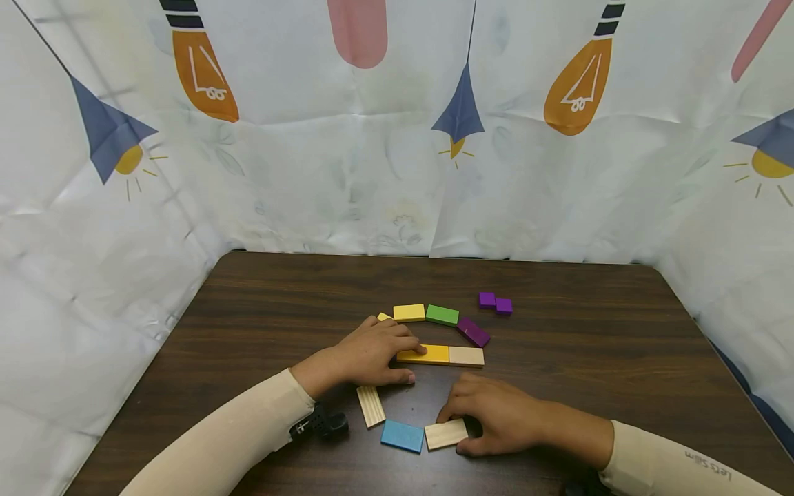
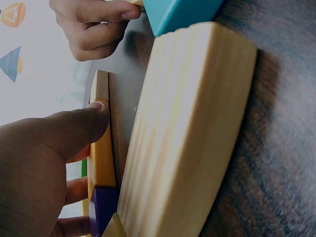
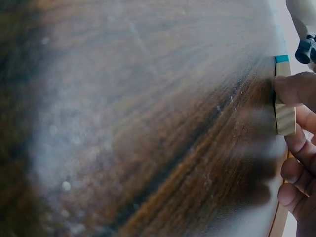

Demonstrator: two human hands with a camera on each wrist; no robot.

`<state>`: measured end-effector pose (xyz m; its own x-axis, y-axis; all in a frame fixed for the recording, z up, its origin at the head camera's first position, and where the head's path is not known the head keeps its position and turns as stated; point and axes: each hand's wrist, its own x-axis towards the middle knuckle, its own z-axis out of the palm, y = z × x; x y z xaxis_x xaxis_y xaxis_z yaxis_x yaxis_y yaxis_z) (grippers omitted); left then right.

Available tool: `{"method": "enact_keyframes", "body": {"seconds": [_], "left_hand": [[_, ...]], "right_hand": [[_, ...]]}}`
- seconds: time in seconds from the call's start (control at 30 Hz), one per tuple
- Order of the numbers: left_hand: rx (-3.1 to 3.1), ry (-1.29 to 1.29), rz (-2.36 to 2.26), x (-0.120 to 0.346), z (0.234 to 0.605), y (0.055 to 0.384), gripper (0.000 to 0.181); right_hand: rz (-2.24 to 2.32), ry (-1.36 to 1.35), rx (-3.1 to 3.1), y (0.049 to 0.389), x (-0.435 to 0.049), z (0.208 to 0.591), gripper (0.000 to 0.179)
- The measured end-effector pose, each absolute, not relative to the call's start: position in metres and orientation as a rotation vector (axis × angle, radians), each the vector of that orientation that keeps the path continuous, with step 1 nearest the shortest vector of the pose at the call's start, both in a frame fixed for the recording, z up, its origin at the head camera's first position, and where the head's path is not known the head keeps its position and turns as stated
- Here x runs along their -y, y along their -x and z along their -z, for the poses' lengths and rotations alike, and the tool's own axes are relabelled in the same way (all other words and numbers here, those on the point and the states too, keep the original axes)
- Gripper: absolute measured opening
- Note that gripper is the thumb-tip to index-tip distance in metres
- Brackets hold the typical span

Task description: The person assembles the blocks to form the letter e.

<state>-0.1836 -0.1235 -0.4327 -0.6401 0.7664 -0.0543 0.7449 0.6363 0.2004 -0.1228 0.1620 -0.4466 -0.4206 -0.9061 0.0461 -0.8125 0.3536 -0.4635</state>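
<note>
My left hand (image 1: 375,351) lies over a straight row of blocks, its index fingertip touching the yellow-orange block (image 1: 434,355). The thumb is spread apart from the fingers. A pale block (image 1: 466,356) continues that row to the right; in the left wrist view a purple block (image 2: 102,211) sits at its other end. My right hand (image 1: 496,413) pinches a pale wooden block (image 1: 445,435) between thumb and fingers, flat on the table. Beside it lies a blue block (image 1: 402,436), then another pale wooden block (image 1: 371,406), seen large under the left wrist.
Above the row curve a yellow block (image 1: 409,313), a green block (image 1: 442,315) and a dark purple block (image 1: 473,332). Two small purple blocks (image 1: 495,303) lie farther back. The dark wooden table (image 1: 589,331) meets a white printed curtain (image 1: 347,172).
</note>
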Motion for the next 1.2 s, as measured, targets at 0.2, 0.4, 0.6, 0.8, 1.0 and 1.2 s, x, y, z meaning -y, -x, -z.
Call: {"method": "enact_keyframes", "body": {"seconds": [0.2, 0.4, 0.6, 0.8, 1.0, 1.2], "left_hand": [[-2.718, -1.258, -0.24, 0.1232, 0.4326, 0.1834, 0.047], [-2.72, -1.266, -0.243, 0.1237, 0.433, 0.1835, 0.045], [-2.719, -1.268, -0.25, 0.1241, 0.4336, 0.1838, 0.045], [-2.723, -1.27, -0.247, 0.1243, 0.4337, 0.1837, 0.046], [-2.725, -1.271, -0.239, 0.1243, 0.4337, 0.1839, 0.046], [-2.728, -1.28, -0.232, 0.124, 0.4332, 0.184, 0.046]], "right_hand": [[0.634, 1.538, -2.381, 0.122, -0.1619, 0.4466, 0.035], [0.638, 1.54, -2.376, 0.1213, -0.1614, 0.4463, 0.035], [0.634, 1.535, -2.366, 0.1212, -0.161, 0.447, 0.035], [0.639, 1.53, -2.352, 0.1218, -0.1619, 0.448, 0.036], [0.638, 1.536, -2.347, 0.1211, -0.1617, 0.4478, 0.036], [0.633, 1.536, -2.352, 0.1199, -0.1617, 0.4466, 0.035]]}}
